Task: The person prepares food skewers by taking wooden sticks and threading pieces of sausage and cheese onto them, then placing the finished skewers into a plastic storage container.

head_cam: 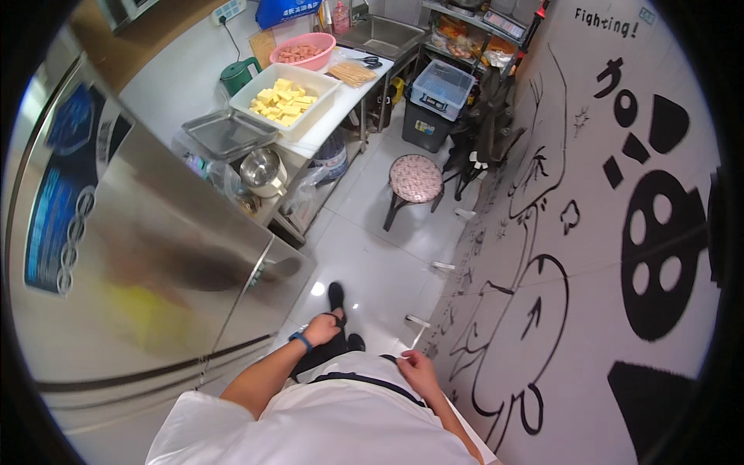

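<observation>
My left hand [322, 329], with a blue band at the wrist, hangs in front of my dark trousers; its fingers are curled, and whether it holds anything cannot be told. My right hand [417, 370] is beside my waist with fingers bent, near the dark apron strap. Neither hand touches the counter. Ahead on the white worktop [340, 110] stand a white plastic tub [322, 110] of yellow blocks and a pink basin [326, 45] of pinkish meat pieces. Wooden skewers [353, 72] and black-handled scissors [372, 60] lie to their right.
A steel refrigerator [192, 244] is close at left, a wall with black drawings [523, 261] at right. A round stool [415, 178] stands on the tiled floor. Farther back are a lidded clear box [443, 87] on a dark bin [427, 125], a steel sink [381, 38] and a metal tray [229, 132].
</observation>
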{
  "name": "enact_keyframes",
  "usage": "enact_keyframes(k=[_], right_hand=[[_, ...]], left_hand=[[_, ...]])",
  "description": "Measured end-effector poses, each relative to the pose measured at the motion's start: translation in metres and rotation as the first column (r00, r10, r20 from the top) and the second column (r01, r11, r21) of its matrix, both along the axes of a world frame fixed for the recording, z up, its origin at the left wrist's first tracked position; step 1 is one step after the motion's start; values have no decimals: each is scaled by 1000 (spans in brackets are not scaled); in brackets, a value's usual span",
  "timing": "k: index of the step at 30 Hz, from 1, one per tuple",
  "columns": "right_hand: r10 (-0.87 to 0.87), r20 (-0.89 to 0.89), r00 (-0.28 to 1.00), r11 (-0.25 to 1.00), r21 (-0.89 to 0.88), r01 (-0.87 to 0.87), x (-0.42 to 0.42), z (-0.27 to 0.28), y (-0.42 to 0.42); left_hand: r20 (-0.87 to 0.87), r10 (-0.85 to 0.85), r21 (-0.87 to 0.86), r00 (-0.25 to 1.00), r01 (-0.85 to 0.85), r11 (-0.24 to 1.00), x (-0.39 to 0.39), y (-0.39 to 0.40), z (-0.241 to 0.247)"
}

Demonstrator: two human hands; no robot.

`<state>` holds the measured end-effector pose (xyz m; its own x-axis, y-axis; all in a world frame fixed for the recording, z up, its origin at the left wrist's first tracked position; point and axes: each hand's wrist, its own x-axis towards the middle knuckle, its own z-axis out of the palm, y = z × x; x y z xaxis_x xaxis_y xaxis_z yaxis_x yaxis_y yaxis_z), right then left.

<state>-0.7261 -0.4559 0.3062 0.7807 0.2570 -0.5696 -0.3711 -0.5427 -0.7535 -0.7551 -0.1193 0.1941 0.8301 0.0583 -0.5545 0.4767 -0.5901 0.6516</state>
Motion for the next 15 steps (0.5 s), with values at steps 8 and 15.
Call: enact_keyframes(k=[8,15], right_hand=[[-42,87,995,994,-94,51,124,25,82],[6,74,997,998,-70,-1,242,16,128]], left_hand=[[2,-63,-86,998,63,994,179,37,-26],[-123,-94,-3,988,94,996,262,98,-28]])
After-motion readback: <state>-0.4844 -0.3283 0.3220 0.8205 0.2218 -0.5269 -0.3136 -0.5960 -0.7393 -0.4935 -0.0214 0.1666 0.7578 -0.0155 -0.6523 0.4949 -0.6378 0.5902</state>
